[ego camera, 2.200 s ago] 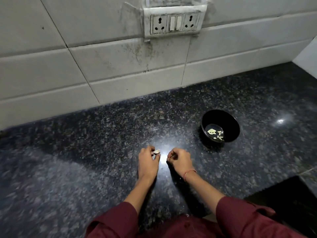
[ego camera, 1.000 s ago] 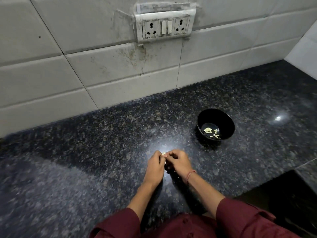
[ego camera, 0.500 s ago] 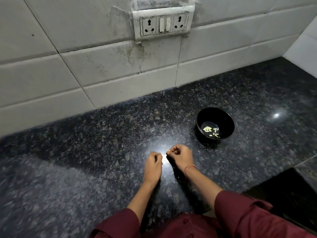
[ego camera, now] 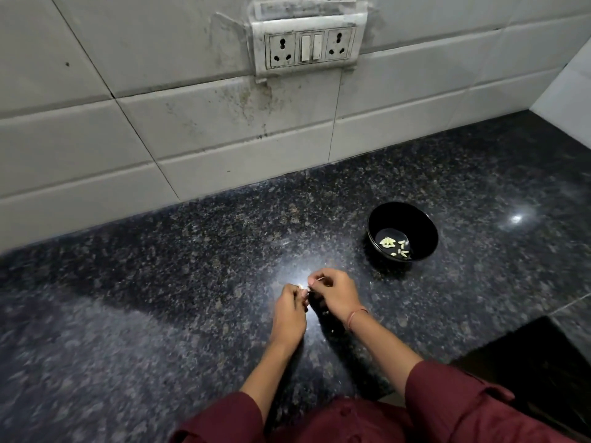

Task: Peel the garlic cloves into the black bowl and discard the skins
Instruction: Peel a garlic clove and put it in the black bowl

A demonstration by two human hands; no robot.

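Your hands have closed together again, left hand [ego camera: 289,310] and right hand [ego camera: 335,294] pinching one garlic clove [ego camera: 302,286], its skin half off. Several peeled cloves [ego camera: 394,245] lie in the black bowl [ego camera: 415,219] at two o'clock; skins await discarding.

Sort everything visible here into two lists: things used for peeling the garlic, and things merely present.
In use: left hand; right hand; garlic clove pinched between them; black bowl; peeled cloves inside it.

Merely present: wall socket panel; granite countertop; tiled wall.
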